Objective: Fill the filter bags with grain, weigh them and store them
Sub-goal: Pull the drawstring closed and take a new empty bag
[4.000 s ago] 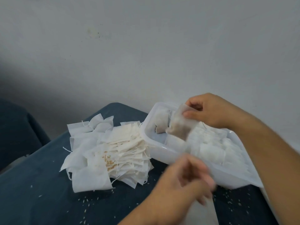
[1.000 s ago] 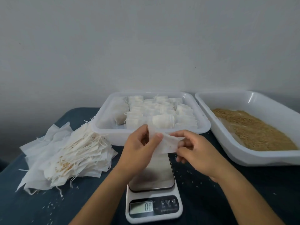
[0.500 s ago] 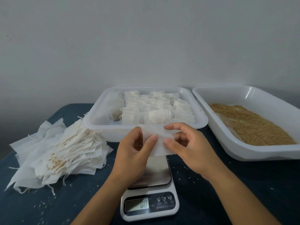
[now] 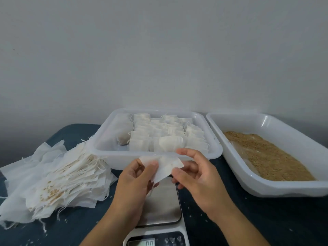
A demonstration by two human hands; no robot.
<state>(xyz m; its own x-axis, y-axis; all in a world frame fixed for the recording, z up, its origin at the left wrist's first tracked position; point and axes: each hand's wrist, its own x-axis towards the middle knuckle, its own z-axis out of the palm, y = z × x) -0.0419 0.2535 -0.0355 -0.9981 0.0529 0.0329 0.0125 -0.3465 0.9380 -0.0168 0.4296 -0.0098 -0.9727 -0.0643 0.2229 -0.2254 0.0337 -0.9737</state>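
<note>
An empty bag (image 4: 164, 168) is held in the air over the scale (image 4: 160, 206), just in front of the near tray (image 4: 110, 158). The left hand (image 4: 134, 181) pinches its left edge between thumb and fingers; the right hand (image 4: 197, 176) has its fingers curled at the bag's right edge, apparently working the mouth apart. This looks like the opening step, before any filling. The next move calls for a mouth spread wide enough to take grain (image 4: 266, 157), and the bag carried right to the far tray (image 4: 248, 181) without crumpling the thin paper.

The near tray holds rows of filled bags (image 4: 159, 135), packed close. The right tray holds loose brown grain, heaped toward its far side. A pile of empty bags (image 4: 53, 178) lies on the cloth (image 4: 248, 219) to the left, a few grains on top. The scale's plate is bare.
</note>
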